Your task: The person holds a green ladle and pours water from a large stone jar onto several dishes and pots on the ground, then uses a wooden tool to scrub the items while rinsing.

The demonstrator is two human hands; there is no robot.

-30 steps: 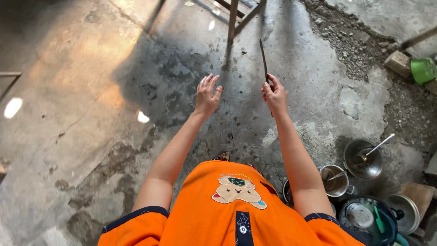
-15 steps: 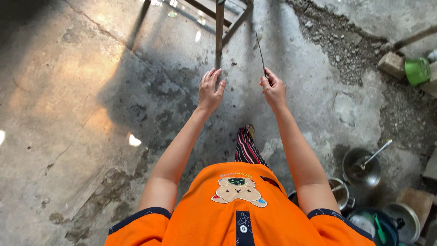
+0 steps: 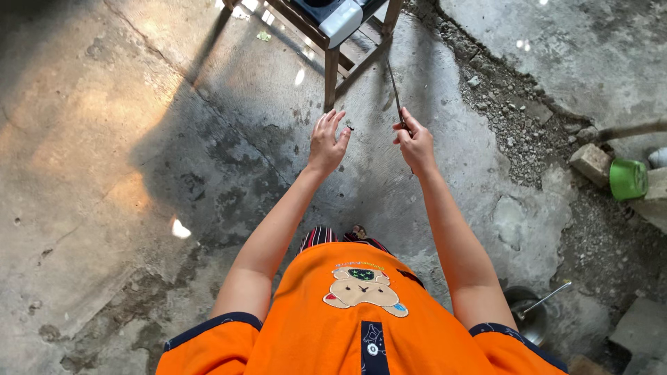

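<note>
- Head view: a thin dark knife point(image 3: 394, 87) is held up in front of the person, blade pointing away, over the grey floor point(image 3: 139, 139).
- The right hand point(image 3: 415, 142) is closed around its handle.
- The left hand point(image 3: 327, 142) is spread wide and holds nothing.
- The hands are kept apart.
- A wooden stool point(image 3: 332, 66) is seen just ahead.
- A green cup point(image 3: 628, 178) lies far to the right.

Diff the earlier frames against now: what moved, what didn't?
The person has walked forward: the wooden stand with the white appliance is now in view ahead, and all pots but one metal pot have left view. Unchanged: right hand grips the knife; left hand open, empty.
</note>
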